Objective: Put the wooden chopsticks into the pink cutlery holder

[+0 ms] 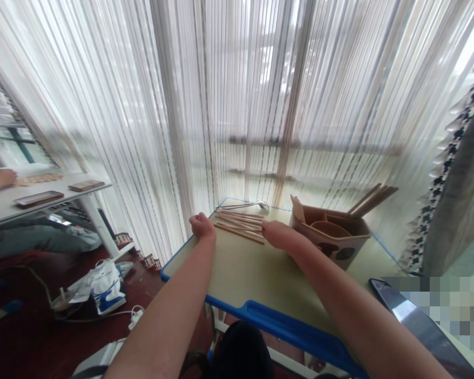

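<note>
Several wooden chopsticks (239, 233) lie side by side across the small table (256, 273). My left hand (203, 225) is curled closed beside their left ends; whatever its fingers may hold is hidden. At the right ends, my right hand (277, 234) has its fingers closed on chopsticks; how many cannot be seen. Behind the row lies a metal ladle (264, 206) with its bowl to the right. Just right of my right hand stands a brown utensil holder (357, 246) with compartments. Wooden utensils (376, 201) stick out of its right side, and more at its left corner.
A dark tablet-like device (414, 321) sits at the right. The table has a raised blue edge (284, 323). Sheer curtains (237, 105) hang behind it. On the left, another person's hand (0, 181) rests at a white table (75, 197); bags (106, 287) and cables cover the floor.
</note>
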Motion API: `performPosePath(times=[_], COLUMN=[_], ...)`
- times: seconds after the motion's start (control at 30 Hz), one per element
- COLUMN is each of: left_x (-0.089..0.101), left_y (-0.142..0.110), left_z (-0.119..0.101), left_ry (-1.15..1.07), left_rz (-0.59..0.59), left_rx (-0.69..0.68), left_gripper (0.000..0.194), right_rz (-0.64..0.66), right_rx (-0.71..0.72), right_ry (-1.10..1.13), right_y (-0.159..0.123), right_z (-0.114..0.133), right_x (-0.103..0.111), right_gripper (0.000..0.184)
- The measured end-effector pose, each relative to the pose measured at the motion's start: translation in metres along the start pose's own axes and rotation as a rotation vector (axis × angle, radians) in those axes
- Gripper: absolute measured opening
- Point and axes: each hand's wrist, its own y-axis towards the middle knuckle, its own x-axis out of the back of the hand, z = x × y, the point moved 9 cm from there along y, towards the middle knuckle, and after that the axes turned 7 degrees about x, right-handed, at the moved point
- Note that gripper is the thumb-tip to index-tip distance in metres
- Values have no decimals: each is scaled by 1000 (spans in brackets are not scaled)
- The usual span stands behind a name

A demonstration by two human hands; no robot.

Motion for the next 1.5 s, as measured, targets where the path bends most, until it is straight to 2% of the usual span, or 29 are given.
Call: performPosePath(times=[0.13, 0.2, 0.3, 0.37, 0.47, 0.53, 0.63, 0.7, 0.8, 0.93, 1.0, 1.1, 1.2, 1.3, 1.4, 1.5], left_x=[-2, -6, -15, -21, -27, -27, -27, -26, -29, -52, -64, -76, -76, -77, -81, -83], left_y=[-2, -10, -33, -51, -66, -69, -77, -90, -118, -163, -183, -205, -218, -231, -237, -244], left_z=[-2, -10, -33, -48, -55, -55, -61, -70, -89, -111, -116, -114, -109, -104, -100, -101], left_ry=[24, 28, 11, 16, 57, 66, 34, -17, -91, -165, -220, -289, -285, -263, -258, -233], left_rz=[35, 87, 209, 304, 372, 373, 373, 372, 392, 559, 646, 724, 722, 804, 884, 957], left_rx=[-10, -69, -285, -452, -565, -590, -629, -661, -673, -595, -523, -469, -567, -722, -758, -785], left_gripper=[14, 14, 19, 21, 19, 19, 21, 24, 28, 32, 31, 32, 32, 32, 40, 46], right_rz=[-75, -175, -380, -462, -552, -619, -689, -735, -877, -1037, -1045, -988, -906, -849, -861, -894], right_rx=[18, 61, 148, 171, 223, 264, 295, 324, 345, 267, 205, 116, 61, -30, -131, -151], right_ry=[30, 54, 98, 171, 339, 451, 680, 841, 990, 1033, 1030, 993, 929, 849, 808, 811], right_y=[-5, -12, -31, -47, -74, -93, -118, -136, -166, -196, -200, -197, -188, -178, -175, -175], right_z=[4, 14, 31, 36, 36, 30, 7, -13, -46, -83, -95, -107, -115, -129, -147, -157], right_x=[20, 38, 72, 92, 120, 140, 163, 175, 191, 199, 198, 192, 185, 177, 172, 171], right_gripper=[32, 32, 28, 26, 38, 40, 28, 25, 27, 27, 26, 29, 28, 23, 20, 19])
